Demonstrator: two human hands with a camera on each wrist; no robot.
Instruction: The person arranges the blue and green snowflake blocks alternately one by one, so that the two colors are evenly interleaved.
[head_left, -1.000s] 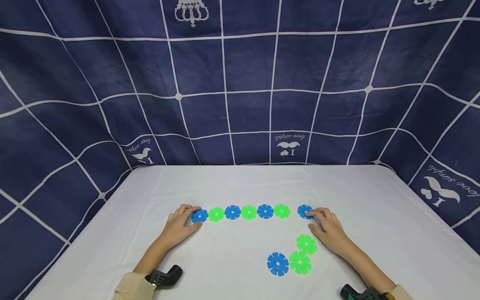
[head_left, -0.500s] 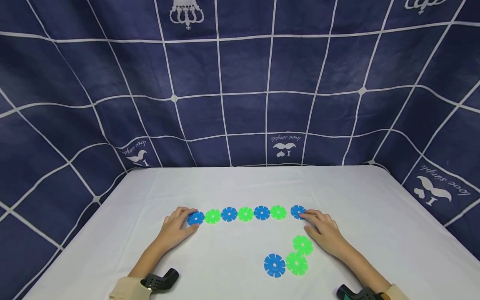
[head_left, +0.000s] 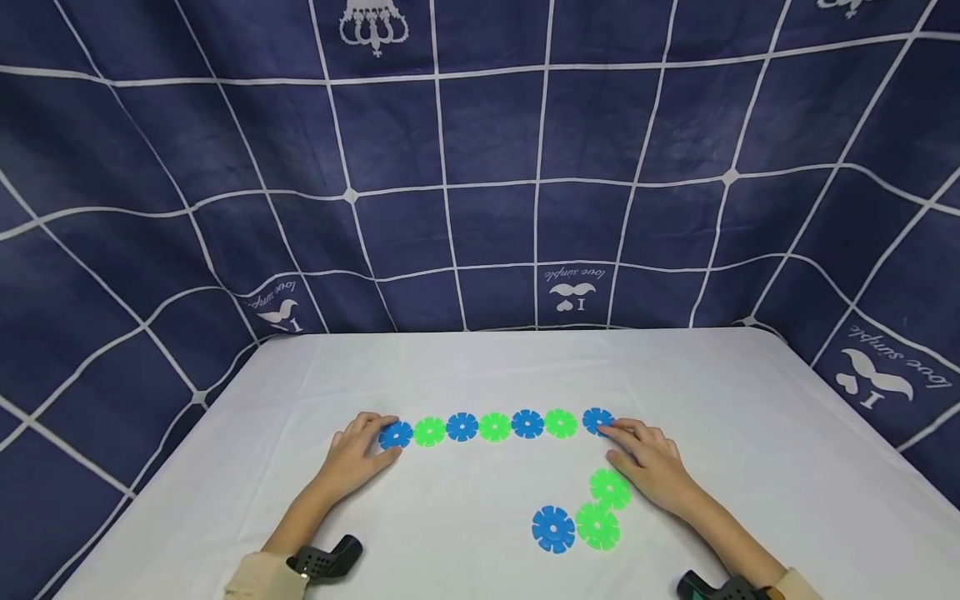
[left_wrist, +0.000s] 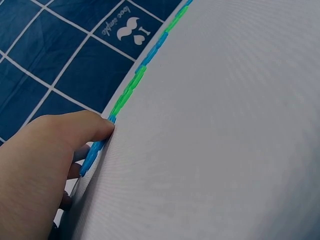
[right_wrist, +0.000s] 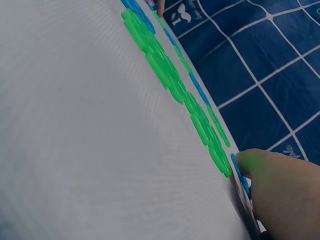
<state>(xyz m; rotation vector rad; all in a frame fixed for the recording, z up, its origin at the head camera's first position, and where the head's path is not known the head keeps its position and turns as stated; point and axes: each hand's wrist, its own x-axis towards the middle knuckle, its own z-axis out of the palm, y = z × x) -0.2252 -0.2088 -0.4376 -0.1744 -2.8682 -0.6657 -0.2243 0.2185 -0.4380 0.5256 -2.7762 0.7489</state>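
Note:
A row of notched plastic snowflake discs, blue and green by turns, crosses the white table in the head view. My left hand (head_left: 352, 457) holds the blue snowflake disc (head_left: 396, 435) at the row's left end, forefinger at its far edge and thumb at its near edge. A green snowflake disc (head_left: 561, 423) forms the joined row's right end. Just right of it, across a small gap, lies another blue snowflake disc (head_left: 596, 420). My right hand (head_left: 656, 467) touches that disc with its forefingers, while the thumb stays apart, nearer me.
Nearer me lie two green snowflake discs (head_left: 597, 526) (head_left: 610, 489) and a loose blue snowflake disc (head_left: 553, 529). A dark blue checked curtain (head_left: 487, 225) hangs behind the far edge of the white table (head_left: 450, 517) and along both sides.
My right hand has slid the blue snowflake disc a little left, narrowing its gap to the row. The left hand keeps its place at the other end. The head view shifted slightly.

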